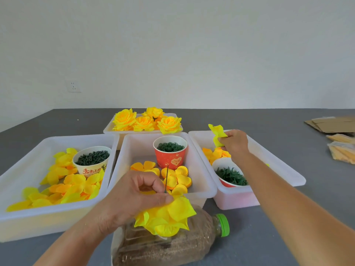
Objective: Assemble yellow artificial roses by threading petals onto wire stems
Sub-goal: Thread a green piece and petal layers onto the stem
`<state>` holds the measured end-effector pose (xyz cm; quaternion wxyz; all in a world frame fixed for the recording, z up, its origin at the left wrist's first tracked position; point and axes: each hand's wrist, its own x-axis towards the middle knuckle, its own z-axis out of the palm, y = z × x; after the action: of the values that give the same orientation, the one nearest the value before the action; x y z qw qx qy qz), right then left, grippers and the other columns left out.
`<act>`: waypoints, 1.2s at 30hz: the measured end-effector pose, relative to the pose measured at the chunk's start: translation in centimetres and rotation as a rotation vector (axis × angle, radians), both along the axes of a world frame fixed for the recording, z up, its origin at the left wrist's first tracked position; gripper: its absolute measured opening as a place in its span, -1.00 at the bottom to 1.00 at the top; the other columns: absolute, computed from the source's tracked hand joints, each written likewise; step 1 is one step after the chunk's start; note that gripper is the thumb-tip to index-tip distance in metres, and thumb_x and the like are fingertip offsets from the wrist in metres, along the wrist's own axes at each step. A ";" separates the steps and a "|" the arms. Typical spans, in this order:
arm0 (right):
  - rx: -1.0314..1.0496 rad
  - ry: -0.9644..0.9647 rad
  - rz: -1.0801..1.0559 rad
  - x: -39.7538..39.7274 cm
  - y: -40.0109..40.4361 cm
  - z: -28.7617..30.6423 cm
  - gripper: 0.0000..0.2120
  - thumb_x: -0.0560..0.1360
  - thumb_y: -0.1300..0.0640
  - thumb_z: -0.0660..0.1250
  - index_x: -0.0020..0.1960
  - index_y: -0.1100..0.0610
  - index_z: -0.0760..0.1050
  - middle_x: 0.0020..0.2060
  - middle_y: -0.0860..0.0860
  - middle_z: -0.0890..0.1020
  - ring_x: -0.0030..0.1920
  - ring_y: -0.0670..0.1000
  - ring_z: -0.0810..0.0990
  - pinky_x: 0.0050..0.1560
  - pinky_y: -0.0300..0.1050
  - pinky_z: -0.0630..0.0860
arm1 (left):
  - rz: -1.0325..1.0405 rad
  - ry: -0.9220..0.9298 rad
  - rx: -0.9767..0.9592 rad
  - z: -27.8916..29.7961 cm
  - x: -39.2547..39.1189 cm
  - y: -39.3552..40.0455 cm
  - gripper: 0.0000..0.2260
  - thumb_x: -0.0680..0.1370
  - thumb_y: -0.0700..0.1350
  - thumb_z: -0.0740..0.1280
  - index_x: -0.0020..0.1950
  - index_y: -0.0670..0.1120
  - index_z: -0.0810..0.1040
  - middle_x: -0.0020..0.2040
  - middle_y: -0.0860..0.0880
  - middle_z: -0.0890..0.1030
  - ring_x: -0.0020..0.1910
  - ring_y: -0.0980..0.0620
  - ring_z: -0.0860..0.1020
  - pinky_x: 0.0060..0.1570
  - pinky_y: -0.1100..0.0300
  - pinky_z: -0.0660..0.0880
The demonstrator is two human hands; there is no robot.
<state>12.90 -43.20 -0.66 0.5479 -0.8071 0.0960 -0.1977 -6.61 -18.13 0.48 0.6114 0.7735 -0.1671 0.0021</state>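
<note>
trays (199, 191) translucent plastic (smooth, matt)

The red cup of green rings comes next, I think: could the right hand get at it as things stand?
Probably not yet: the red cup stands open-topped and unobstructed, but the right hand already pinches a yellow petal.

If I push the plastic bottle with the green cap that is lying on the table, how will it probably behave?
The plastic bottle lies on its side, so a sideways push would probably make it roll. It looks nearly full of brown grainy material, so it is likely heavy for its size and slow to start moving. Its green cap appears closed, so spilling seems unlikely.
</note>
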 end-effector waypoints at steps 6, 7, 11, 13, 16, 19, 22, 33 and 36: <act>0.284 -0.041 0.178 -3.8 0.8 1.8 -0.68 0.38 0.42 0.36 0.08 0.18 0.48 -0.18 0.10 0.61 -0.35 -0.01 0.54 -0.43 -0.24 0.47 | 0.014 -0.001 0.003 0.0 0.0 -0.1 -0.85 0.22 -0.18 0.50 -0.48 -0.09 0.56 -0.35 -0.10 0.55 -0.29 0.00 0.48 -0.21 0.21 0.43; 0.299 -0.042 0.205 -4.7 1.0 2.0 -0.68 0.38 0.41 0.38 0.09 0.17 0.49 -0.21 0.06 0.61 -0.34 -0.05 0.55 -0.43 -0.27 0.48 | 0.017 -0.002 0.007 0.0 0.0 -0.1 -0.85 0.23 -0.19 0.49 -0.48 -0.08 0.55 -0.36 -0.09 0.55 -0.29 0.01 0.48 -0.22 0.21 0.43; 0.295 -0.027 0.335 -8.0 2.3 2.5 -0.80 0.34 0.37 0.46 -0.10 0.17 0.55 -0.27 0.05 0.63 -0.33 -0.04 0.56 -0.31 -0.23 0.49 | 0.023 0.014 0.007 0.1 -0.2 -0.2 -0.86 0.23 -0.19 0.49 -0.48 -0.09 0.56 -0.36 -0.08 0.55 -0.29 0.01 0.47 -0.20 0.19 0.43; 0.277 -0.033 0.386 -9.4 3.0 2.8 -0.81 0.32 0.38 0.48 -0.22 0.14 0.55 -0.31 0.05 0.63 -0.36 -0.03 0.56 -0.31 -0.23 0.50 | 0.031 0.026 0.007 0.2 -0.3 -0.2 -0.87 0.22 -0.17 0.49 -0.47 -0.09 0.56 -0.36 -0.08 0.55 -0.28 0.01 0.48 -0.19 0.19 0.44; 0.258 -0.057 0.461 -11.2 4.1 3.3 -0.77 0.32 0.42 0.46 -0.24 0.11 0.56 -0.32 0.05 0.64 -0.35 -0.04 0.58 -0.36 -0.29 0.52 | 0.041 0.034 0.020 0.3 -0.4 -0.2 -0.82 0.28 -0.24 0.49 -0.47 -0.07 0.56 -0.34 -0.10 0.56 -0.28 0.02 0.49 -0.21 0.23 0.45; 0.210 -0.117 0.514 -12.3 5.1 3.4 -0.68 0.34 0.50 0.35 -0.21 0.08 0.59 -0.30 -0.03 0.68 -0.29 -0.10 0.63 -0.32 -0.30 0.52 | 0.047 0.044 0.034 0.3 -0.5 -0.2 -0.76 0.34 -0.31 0.48 -0.47 -0.06 0.56 -0.38 -0.03 0.56 -0.31 0.09 0.50 -0.27 0.32 0.45; 0.066 -0.153 0.487 -13.1 6.3 3.3 -0.68 0.39 0.45 0.32 -0.12 0.04 0.59 -0.08 0.02 0.67 -0.04 -0.05 0.63 -0.04 -0.15 0.56 | 0.048 0.050 0.036 0.2 -0.6 -0.2 -0.78 0.34 -0.30 0.48 -0.44 -0.08 0.57 -0.39 -0.01 0.56 -0.34 0.12 0.50 -0.29 0.33 0.44; -0.303 -0.308 0.347 -14.7 8.8 3.1 -0.48 0.38 0.25 0.47 0.31 0.05 0.46 0.06 0.02 0.62 0.12 0.04 0.53 0.06 -0.29 0.33 | 0.037 0.038 0.010 -0.1 -0.4 0.1 -0.80 0.35 -0.30 0.48 -0.41 -0.08 0.58 -0.38 0.02 0.57 -0.36 0.16 0.50 -0.31 0.34 0.44; -0.345 -0.327 0.335 -15.3 9.0 3.1 -0.22 0.37 0.23 0.48 0.48 0.01 0.18 -0.06 0.08 0.66 0.02 0.15 0.56 0.11 0.05 0.42 | 0.037 0.031 0.010 -0.3 -0.4 0.1 -0.81 0.35 -0.29 0.48 -0.41 -0.08 0.58 -0.39 0.02 0.57 -0.36 0.16 0.49 -0.31 0.33 0.44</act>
<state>-2.35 -34.22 2.47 0.4358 -0.8505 -0.1632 -0.2453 -6.96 -18.03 0.22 0.6100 0.7793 -0.1434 0.0006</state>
